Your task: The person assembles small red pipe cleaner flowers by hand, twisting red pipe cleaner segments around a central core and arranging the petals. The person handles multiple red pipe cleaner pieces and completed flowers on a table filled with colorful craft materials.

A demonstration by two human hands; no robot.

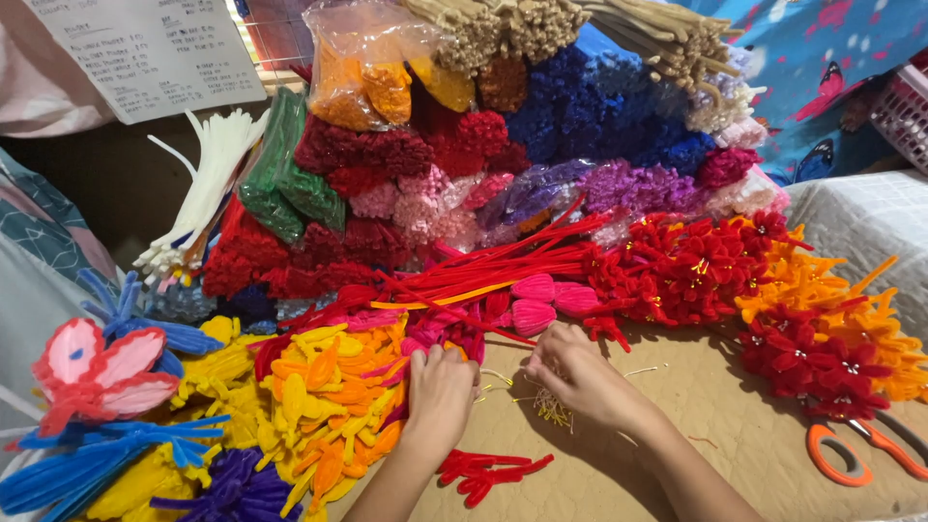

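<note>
Red chenille stems (483, 280) beyond both hands; left hand (440, 391), right hand (570, 372) curled.

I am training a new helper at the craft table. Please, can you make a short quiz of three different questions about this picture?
1. True or false: the scissors with orange handles lie beside the person's left hand.
2. Which pieces lie nearest the left hand's wrist on the cardboard? A) red chenille pieces B) white stems C) green stems
3. Fill in: the right hand rests above a small bunch of thin ______ stamens.

Key: 1 false, they lie far on the right side; 2 A; 3 yellow.
</note>
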